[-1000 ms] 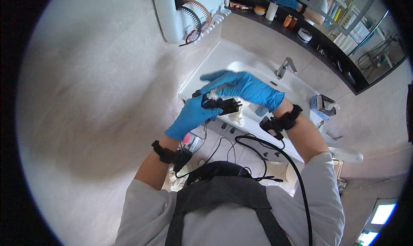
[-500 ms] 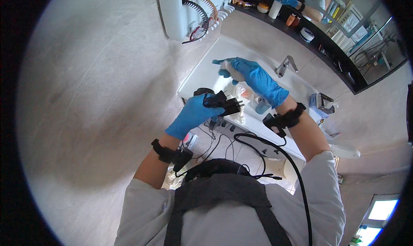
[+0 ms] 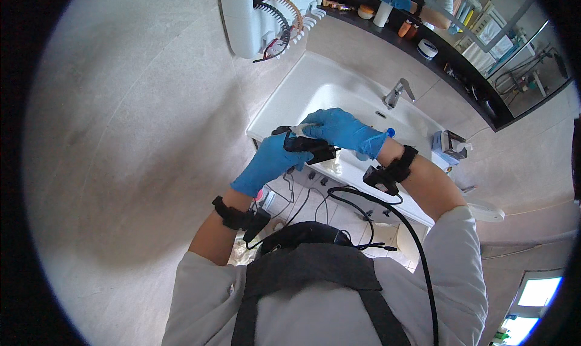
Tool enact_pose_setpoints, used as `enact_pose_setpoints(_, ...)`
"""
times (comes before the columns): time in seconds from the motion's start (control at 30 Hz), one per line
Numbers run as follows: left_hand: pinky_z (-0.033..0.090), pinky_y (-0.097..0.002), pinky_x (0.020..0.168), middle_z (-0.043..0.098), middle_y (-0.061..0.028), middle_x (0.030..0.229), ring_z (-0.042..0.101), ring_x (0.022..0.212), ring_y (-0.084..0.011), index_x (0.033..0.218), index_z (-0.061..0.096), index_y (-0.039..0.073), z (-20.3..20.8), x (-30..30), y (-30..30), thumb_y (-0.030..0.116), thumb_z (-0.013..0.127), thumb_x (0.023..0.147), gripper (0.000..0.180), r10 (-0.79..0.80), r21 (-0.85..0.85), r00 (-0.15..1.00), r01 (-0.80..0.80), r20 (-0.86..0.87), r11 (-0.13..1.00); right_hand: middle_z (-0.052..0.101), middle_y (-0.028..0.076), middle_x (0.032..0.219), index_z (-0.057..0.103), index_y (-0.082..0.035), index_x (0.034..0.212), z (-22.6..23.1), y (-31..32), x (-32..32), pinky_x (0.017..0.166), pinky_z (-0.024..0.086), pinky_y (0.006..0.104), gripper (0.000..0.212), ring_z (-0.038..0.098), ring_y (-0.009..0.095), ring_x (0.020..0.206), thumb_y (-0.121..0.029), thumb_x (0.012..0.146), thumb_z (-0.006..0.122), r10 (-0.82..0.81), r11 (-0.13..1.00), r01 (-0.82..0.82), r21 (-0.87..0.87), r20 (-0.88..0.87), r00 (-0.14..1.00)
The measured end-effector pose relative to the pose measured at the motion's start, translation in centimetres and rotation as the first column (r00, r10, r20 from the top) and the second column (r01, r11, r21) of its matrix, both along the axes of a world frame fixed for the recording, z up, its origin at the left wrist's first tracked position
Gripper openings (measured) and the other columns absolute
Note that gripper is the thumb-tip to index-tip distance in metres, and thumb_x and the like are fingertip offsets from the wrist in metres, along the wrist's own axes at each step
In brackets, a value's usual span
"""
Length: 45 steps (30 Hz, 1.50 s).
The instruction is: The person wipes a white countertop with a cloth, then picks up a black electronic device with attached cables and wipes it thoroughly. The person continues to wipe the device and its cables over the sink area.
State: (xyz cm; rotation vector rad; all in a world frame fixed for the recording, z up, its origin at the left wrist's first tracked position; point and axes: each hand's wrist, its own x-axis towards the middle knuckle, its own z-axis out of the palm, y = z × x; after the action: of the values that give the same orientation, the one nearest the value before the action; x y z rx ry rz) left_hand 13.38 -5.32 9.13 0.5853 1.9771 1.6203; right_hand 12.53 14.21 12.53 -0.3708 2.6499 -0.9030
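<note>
My left hand (image 3: 272, 163), in a blue glove, is closed around black plug-in power adapters (image 3: 321, 154) with metal prongs, held over the near left edge of the white washbasin (image 3: 281, 107). My right hand (image 3: 345, 131), gloved the same way, lies over the top of the adapters. A bit of white wipe (image 3: 299, 128) shows at its fingertips, pressed against the black casing. Most of the wipe is hidden under the fingers. Thin black cords run down below my left hand, past the basin's front. A bottle with a blue cap (image 3: 390, 132) is partly hidden behind my right wrist.
A chrome faucet (image 3: 398, 94) stands at the basin's back. Beyond it a dark shelf (image 3: 393, 36) carries several small jars and bottles under a mirror. A tissue box (image 3: 446, 147) sits at the right. Hairbands (image 3: 284, 28) hang from a white holder at upper left.
My right hand has come down and left from above the basin, bringing the white wipe onto the adapters. My left hand keeps its hold in nearly the same place.
</note>
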Motion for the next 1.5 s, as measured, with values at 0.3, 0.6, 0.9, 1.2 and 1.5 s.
enact_pose_setpoints(0.3,0.05,-0.0246,0.057,0.064,-0.0067,0.076,0.061,0.061,-0.012,0.097,0.061,0.002,-1.2,-0.1,0.6,0.013,0.072,0.074,0.028,0.058,0.157,0.983,-0.031,-0.173,0.987,0.064,0.012,0.106,0.065,-0.008,0.108,1.2,1.5,0.9,0.091,0.044,0.032,0.026,0.06,0.024,0.095,-0.022,0.086,0.058,0.146,0.893,-0.153,-0.423,-0.048,0.988)
enact_pose_setpoints(0.6,0.048,-0.0269,0.058,0.064,-0.0079,0.073,0.062,0.064,-0.0141,0.094,0.063,0.002,0.9,1.1,0.9,0.021,0.07,0.077,0.027,0.011,-0.1,0.981,-0.031,-0.194,0.995,0.063,0.011,0.107,0.06,-0.002,0.111,2.4,1.7,0.1,0.078,0.05,0.0299,0.037,0.061,0.022,0.091,-0.031,0.089,0.053,-0.155,0.934,0.209,-0.291,0.198,0.968)
enact_pose_setpoints(0.9,0.049,-0.0363,0.058,0.064,-0.0139,0.073,0.063,0.065,-0.0292,0.088,0.062,0.003,-1.7,0.6,0.8,0.03,0.068,0.077,0.029,0.035,-0.323,0.805,-0.276,-0.592,0.905,0.062,0.016,0.094,0.064,-0.006,0.103,1.6,1.0,1.7,0.078,0.048,0.0366,0.04,0.06,0.032,0.083,-0.03,0.072,0.072,0.186,0.975,-0.209,-0.076,-0.239,0.953)
enact_pose_setpoints(1.2,0.049,-0.0356,0.059,0.064,-0.0105,0.072,0.063,0.065,-0.0261,0.094,0.065,0.012,-2.0,1.6,0.7,0.028,0.067,0.075,0.025,-0.004,-0.298,0.71,-0.29,-0.704,0.91,0.063,0.011,0.086,0.065,-0.004,0.097,4.0,0.4,2.7,0.072,0.046,0.0315,0.043,0.058,0.021,0.077,-0.04,0.074,0.071,0.234,0.971,-0.239,0.024,0.123,0.964)
enact_pose_setpoints(1.5,0.051,-0.0333,0.064,0.066,-0.0077,0.082,0.065,0.072,-0.0241,0.101,0.066,0.019,-0.8,1.6,0.3,0.023,0.068,0.075,0.027,-0.099,-0.302,0.853,-0.07,-0.512,0.951,0.064,0.006,0.082,0.065,-0.006,0.093,5.6,3.7,1.7,0.076,0.045,0.0302,0.041,0.059,0.016,0.083,-0.046,0.086,0.055,0.012,0.971,0.055,-0.231,0.281,0.96)
